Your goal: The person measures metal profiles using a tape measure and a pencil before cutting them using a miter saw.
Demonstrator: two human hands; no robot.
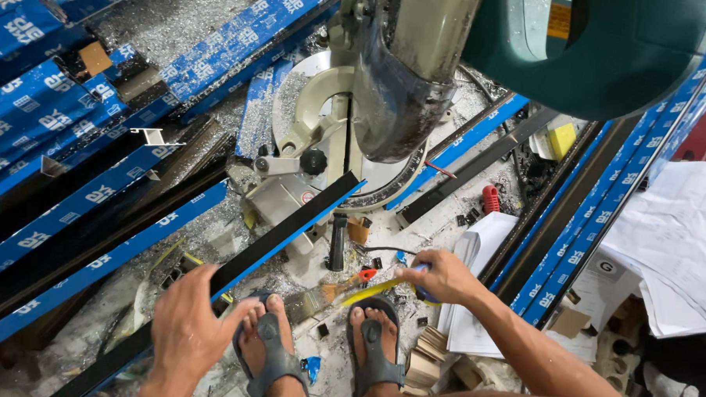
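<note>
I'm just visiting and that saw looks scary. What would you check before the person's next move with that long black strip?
1. Left hand on the black profile strip: ok, resting on it.
2. Right hand clear of the blade: ok, holding a yellow tape measure.
3. Miter saw head raised: ok.
4. Strip seated on the saw table: cannot tell.
5. Feet protected: not ok, open sandals.
6. Floor clear of metal shavings: not ok.
</note>
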